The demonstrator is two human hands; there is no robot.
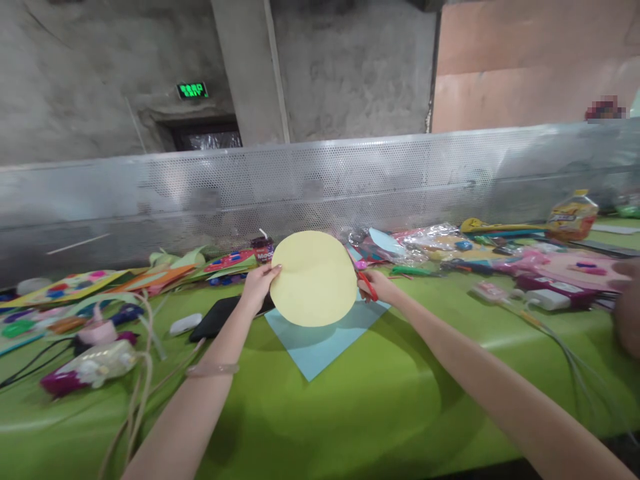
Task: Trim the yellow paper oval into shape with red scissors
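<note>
A pale yellow paper circle [314, 280] is held up in front of me, its left edge pinched between the thumb and fingers of my left hand [259, 283]. My right hand [377, 285] is closed around the red handles of a pair of scissors [369, 288] at the circle's right edge. The blades point up and to the left, and I cannot tell how far apart they are. Below the circle a light blue sheet of paper [313, 357] lies on the green table, one corner toward me, its upper part hidden by the circle.
Left of my arm are a black phone [216, 319], a white oval case [186, 325], cables and a power strip [87, 367]. Coloured paper crafts [75, 285] line the back. Right are plastic-wrapped supplies, a drink bottle [574, 217], a white adapter [549, 299] and part of another person's hand [627, 310].
</note>
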